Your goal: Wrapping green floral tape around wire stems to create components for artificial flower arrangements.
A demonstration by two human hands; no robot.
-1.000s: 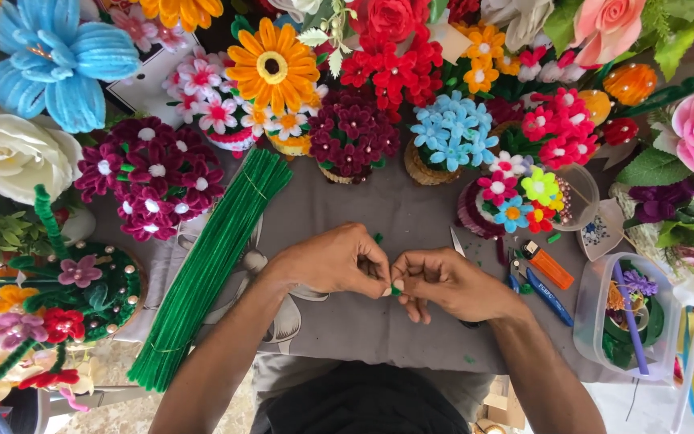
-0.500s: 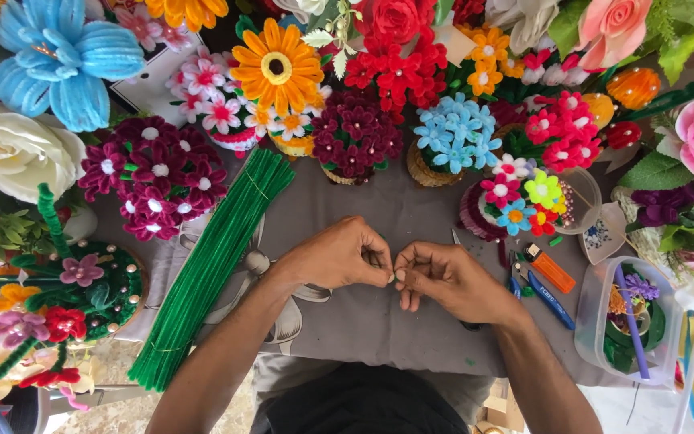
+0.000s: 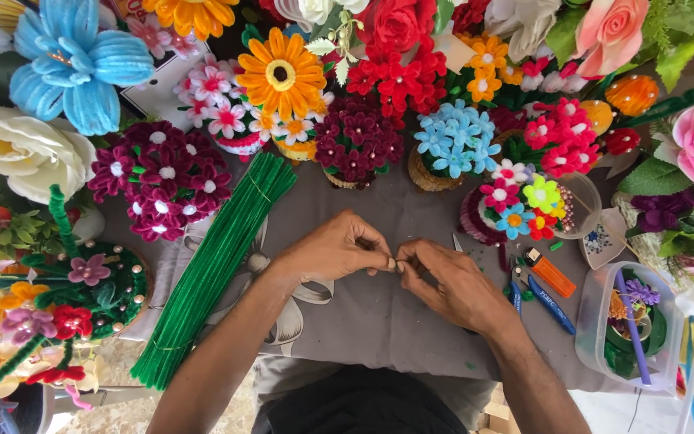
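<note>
Head view shows the left hand [image 3: 335, 251] and right hand [image 3: 449, 283] pinching a tiny piece, too small to identify, fingertips together over the worktop [image 3: 379, 321]. Green stems [image 3: 218, 265] lie just left, within easy reach.

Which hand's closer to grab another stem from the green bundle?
Left, probably. The left hand sits nearer the green bundle, which lies on its side of the cloth. The right hand is farther, by the lighter and pens.

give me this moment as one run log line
left hand | right hand | fingertips pinched together on something too small to tell | green pipe cleaner bundle lying left
</note>
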